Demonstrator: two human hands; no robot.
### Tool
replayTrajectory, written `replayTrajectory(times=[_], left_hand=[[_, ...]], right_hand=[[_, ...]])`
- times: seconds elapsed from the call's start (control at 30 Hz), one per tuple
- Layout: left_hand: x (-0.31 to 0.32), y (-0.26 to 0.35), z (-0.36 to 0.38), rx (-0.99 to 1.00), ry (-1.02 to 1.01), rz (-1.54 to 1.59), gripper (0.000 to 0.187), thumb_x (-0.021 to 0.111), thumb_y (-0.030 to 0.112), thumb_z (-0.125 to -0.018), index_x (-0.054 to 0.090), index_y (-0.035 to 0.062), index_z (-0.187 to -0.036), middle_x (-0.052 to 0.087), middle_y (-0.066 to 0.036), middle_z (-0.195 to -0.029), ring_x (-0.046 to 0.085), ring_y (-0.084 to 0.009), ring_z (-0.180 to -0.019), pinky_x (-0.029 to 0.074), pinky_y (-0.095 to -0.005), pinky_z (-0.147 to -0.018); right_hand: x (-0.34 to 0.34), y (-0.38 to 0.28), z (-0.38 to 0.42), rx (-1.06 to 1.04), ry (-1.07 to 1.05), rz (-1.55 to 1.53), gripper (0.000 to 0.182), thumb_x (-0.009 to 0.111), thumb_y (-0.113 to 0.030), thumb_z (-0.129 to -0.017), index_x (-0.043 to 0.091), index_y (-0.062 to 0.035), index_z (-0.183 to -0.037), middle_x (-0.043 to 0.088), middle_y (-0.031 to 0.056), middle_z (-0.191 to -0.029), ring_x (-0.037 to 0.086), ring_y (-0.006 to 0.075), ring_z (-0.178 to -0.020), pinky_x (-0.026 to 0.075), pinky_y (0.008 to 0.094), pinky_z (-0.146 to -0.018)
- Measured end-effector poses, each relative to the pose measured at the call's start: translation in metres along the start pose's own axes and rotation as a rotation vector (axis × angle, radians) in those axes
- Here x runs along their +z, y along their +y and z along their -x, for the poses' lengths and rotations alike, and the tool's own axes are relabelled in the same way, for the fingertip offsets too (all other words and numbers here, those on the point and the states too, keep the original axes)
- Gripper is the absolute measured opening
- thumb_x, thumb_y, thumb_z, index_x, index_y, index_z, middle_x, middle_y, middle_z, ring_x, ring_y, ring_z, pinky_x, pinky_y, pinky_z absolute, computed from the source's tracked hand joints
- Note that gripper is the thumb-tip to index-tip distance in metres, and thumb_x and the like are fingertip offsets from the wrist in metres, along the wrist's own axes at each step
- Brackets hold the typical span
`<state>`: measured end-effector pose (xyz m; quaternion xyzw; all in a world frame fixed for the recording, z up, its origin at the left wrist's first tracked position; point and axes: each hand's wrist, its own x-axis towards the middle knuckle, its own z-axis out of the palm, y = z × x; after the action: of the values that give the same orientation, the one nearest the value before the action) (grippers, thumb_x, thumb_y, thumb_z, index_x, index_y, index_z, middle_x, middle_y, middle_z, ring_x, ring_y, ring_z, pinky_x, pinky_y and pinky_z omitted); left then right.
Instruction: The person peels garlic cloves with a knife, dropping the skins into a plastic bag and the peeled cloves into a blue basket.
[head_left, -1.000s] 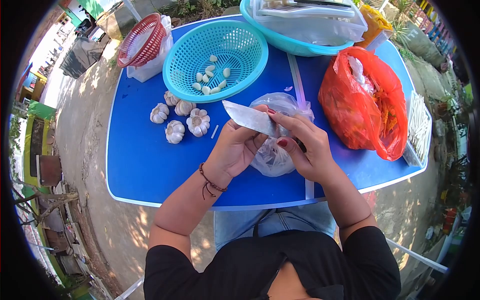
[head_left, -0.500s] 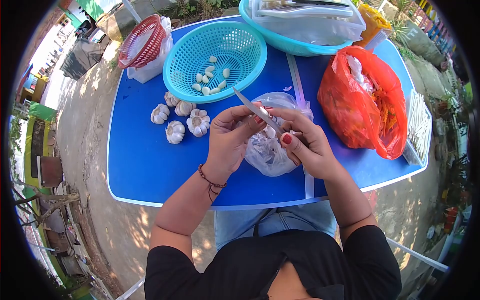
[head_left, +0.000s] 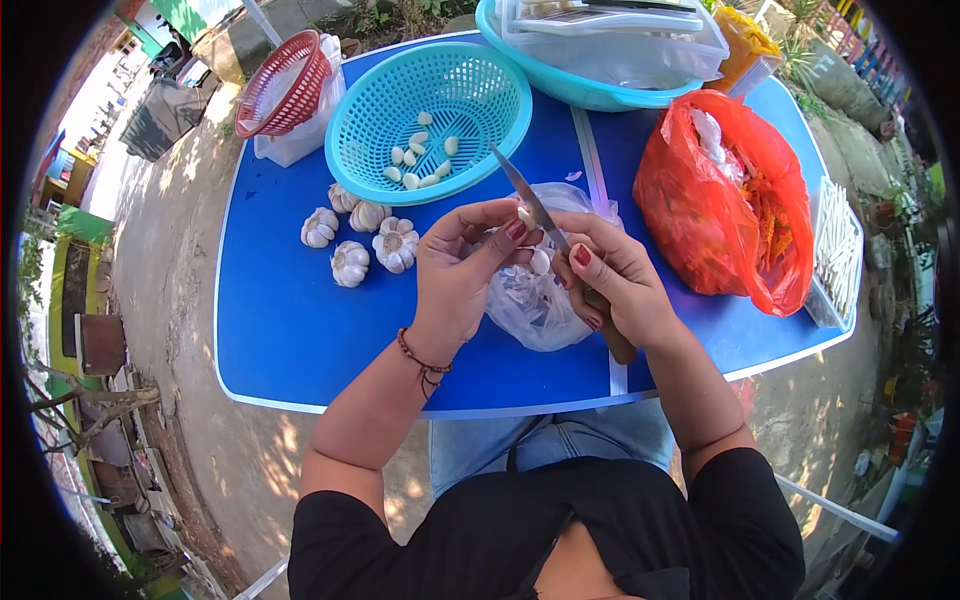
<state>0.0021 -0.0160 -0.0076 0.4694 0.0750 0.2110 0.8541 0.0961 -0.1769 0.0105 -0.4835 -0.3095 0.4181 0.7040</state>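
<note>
My left hand (head_left: 465, 265) pinches a garlic clove (head_left: 526, 217) between thumb and fingers. In my right hand (head_left: 618, 275) is a knife (head_left: 527, 193) with a brown handle, its blade pointing up and away to the left beside the clove. Below both hands lies a clear plastic bag (head_left: 535, 310) with pale garlic bits in it, partly hidden by the hands. Several whole garlic bulbs (head_left: 396, 245) rest on the table left of my left hand. Beyond them, a turquoise basket (head_left: 352, 110) contains several peeled cloves (head_left: 416, 149).
The blue table (head_left: 290, 350) has a white edge. To the right stand a red plastic bag (head_left: 680, 220) and a container of white sticks (head_left: 838, 250). At the back are a turquoise basin (head_left: 600, 98) bearing plastic boxes and a red basket (head_left: 300, 75).
The knife blade has swung to a steeper angle and shifted right, and its brown handle now shows below my right hand. My hands have moved slightly apart.
</note>
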Motion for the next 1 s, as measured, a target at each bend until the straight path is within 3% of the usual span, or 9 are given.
replayTrajectory(times=[0.2,0.3,0.6,0.8,1.0], left_hand=[[0.0063,0.0033,0.0002,-0.015,0.017,0.042,0.023,0.062,0.000,-0.086,0.060,-0.0015,-0.109,0.065,-0.013,-0.101,0.065,-0.0209,-0.093,0.055,-0.0287,-0.082],[0.0006,-0.0030,-0.0004,0.042,0.015,-0.093,0.023,0.062,-0.001,-0.086,0.059,-0.0012,-0.109,0.065,-0.012,-0.102,0.065,-0.0202,-0.093,0.055,-0.0288,-0.083],[0.0023,-0.0008,-0.0014,-0.075,-0.027,0.121,0.025,0.065,0.000,-0.084,0.059,-0.0026,-0.109,0.064,-0.013,-0.105,0.065,-0.0185,-0.094,0.054,-0.0289,-0.084],[0.0000,-0.0032,-0.0012,-0.062,-0.037,0.125,0.025,0.060,0.000,-0.088,0.059,-0.0002,-0.113,0.065,-0.011,-0.105,0.064,-0.0175,-0.096,0.053,-0.0262,-0.085],[0.0010,-0.0018,-0.0007,-0.027,-0.033,0.050,0.019,0.060,0.002,-0.088,0.061,-0.0015,-0.107,0.066,-0.012,-0.100,0.066,-0.0160,-0.088,0.055,-0.0244,-0.079]], right_hand=[[-0.0005,-0.0001,-0.0003,0.019,0.005,-0.017,0.036,0.047,-0.021,-0.097,0.047,-0.0080,-0.131,0.046,0.0004,-0.075,0.042,0.0033,-0.045,0.032,0.0166,-0.039],[-0.0010,0.0022,-0.0004,0.018,0.003,-0.009,0.037,0.047,-0.022,-0.097,0.047,-0.0083,-0.132,0.047,0.0008,-0.075,0.042,0.0036,-0.045,0.032,0.0169,-0.040],[-0.0028,-0.0003,-0.0002,-0.023,0.047,0.006,0.039,0.046,-0.022,-0.098,0.046,-0.0062,-0.133,0.047,0.0018,-0.076,0.041,0.0036,-0.045,0.031,0.0169,-0.040],[0.0028,-0.0040,0.0017,-0.027,0.027,0.062,0.040,0.045,-0.018,-0.098,0.042,-0.0075,-0.136,0.045,0.0009,-0.075,0.039,0.0027,-0.047,0.031,0.0164,-0.041],[0.0005,-0.0021,0.0006,-0.050,0.011,0.134,0.039,0.046,-0.016,-0.097,0.042,-0.0080,-0.135,0.044,-0.0010,-0.073,0.038,0.0019,-0.046,0.030,0.0165,-0.041]])
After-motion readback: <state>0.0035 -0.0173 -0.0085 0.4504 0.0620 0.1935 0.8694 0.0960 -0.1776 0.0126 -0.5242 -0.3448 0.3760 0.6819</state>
